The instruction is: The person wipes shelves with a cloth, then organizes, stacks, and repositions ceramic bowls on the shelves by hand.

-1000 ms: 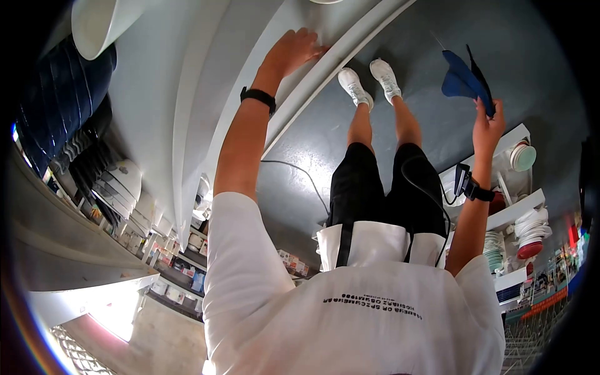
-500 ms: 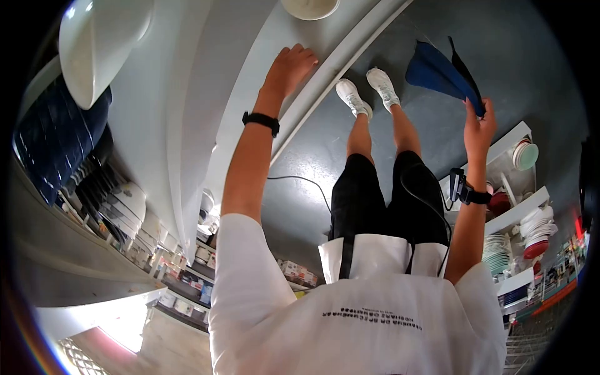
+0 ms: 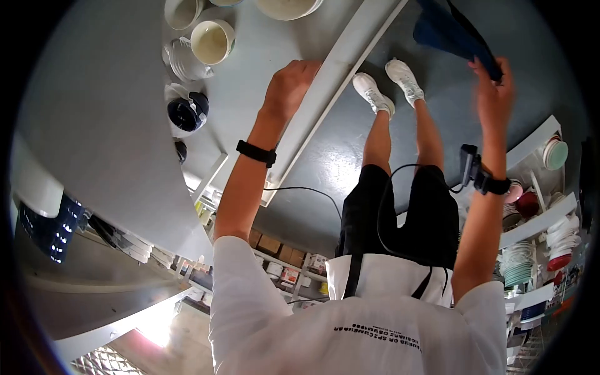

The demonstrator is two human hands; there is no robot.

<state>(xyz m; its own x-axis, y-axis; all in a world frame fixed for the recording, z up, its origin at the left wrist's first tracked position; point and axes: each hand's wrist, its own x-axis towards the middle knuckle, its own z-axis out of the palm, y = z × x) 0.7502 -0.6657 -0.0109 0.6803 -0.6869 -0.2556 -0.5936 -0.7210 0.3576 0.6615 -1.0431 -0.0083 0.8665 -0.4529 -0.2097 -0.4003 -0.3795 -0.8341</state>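
My left hand [image 3: 290, 89], a black band on its wrist, is over the grey shelf [image 3: 240, 94] at its raised front edge. Its fingers are curled together, and no object shows in them. On the right, my right hand [image 3: 495, 84] pinches the end of a dark blue cloth [image 3: 440, 28], which hangs out above the floor with a black strip along it. A small black device [image 3: 470, 164] is strapped to the right wrist. The cream cup [image 3: 212, 42] nearest my left hand stands on the shelf, with a large pale bowl [image 3: 287, 5] beyond it.
Clear-wrapped dishes [image 3: 186, 60] and a dark wrapped bowl [image 3: 187, 112] stand further left on the shelf. A grey panel [image 3: 94, 125] fills the left side. Stacked bowls [image 3: 517, 262] sit on a low rack at right. A black cable [image 3: 306, 189] crosses near my legs.
The shelf's cups and wrapped dishes have come into view as the camera shifted. My left hand is now against the shelf edge. My right hand and the cloth have moved up in view.
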